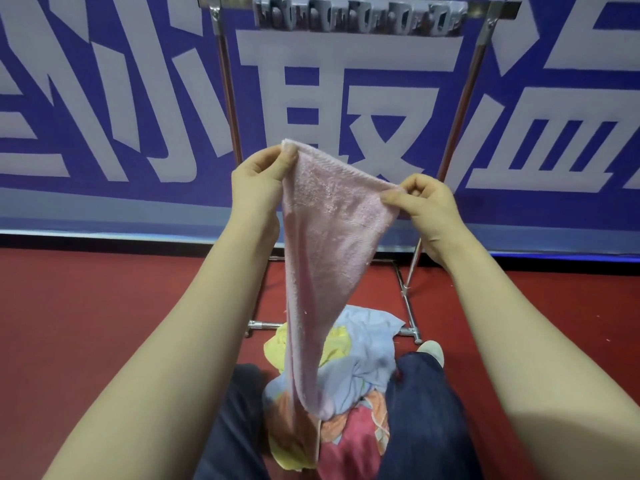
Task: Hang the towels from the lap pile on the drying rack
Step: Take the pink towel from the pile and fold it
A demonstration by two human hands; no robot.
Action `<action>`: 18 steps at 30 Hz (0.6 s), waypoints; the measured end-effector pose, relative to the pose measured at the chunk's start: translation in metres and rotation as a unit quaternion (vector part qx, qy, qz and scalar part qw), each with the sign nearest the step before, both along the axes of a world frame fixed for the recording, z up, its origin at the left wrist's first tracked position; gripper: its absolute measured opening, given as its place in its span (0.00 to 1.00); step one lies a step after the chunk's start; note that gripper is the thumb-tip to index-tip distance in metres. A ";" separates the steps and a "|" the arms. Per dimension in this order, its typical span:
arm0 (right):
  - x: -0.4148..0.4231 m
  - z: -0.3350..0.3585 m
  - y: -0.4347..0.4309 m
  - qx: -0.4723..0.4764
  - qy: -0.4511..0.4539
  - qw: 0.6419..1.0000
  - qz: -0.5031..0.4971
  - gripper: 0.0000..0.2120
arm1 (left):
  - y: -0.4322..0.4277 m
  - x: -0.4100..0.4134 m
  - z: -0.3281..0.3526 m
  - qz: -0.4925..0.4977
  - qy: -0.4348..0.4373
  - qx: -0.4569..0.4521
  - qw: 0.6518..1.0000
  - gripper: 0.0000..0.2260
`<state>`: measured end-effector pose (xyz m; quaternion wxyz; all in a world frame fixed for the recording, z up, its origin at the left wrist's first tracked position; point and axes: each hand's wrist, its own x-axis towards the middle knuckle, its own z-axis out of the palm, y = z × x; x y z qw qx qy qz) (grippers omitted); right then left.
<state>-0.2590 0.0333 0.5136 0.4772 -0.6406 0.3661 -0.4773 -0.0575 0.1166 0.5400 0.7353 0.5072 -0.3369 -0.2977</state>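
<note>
In the head view, your left hand (263, 178) and right hand (426, 206) each pinch an upper corner of the pink towel (325, 237). Its lower end reaches the lap pile (349, 372). Lifting it toward the drying rack (360, 15) could drag other towels off.
</note>
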 end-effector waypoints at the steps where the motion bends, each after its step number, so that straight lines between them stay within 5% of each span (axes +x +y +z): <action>1: 0.001 0.000 0.000 0.010 -0.024 1.000 0.001 0.12 | 0.000 -0.001 0.000 0.004 0.001 -0.001 1.000 0.06; 5: 0.000 0.003 -0.002 0.020 -0.045 0.999 0.010 0.12 | 0.000 -0.001 -0.001 0.021 0.010 0.002 1.000 0.05; 14: 0.011 0.029 -0.009 -0.029 0.176 0.982 -0.063 0.09 | -0.007 0.006 -0.001 0.075 -0.018 0.080 0.994 0.13; 18: 0.027 0.069 -0.001 -0.084 0.169 0.980 -0.061 0.06 | -0.014 0.012 0.018 0.088 0.002 0.080 0.993 0.11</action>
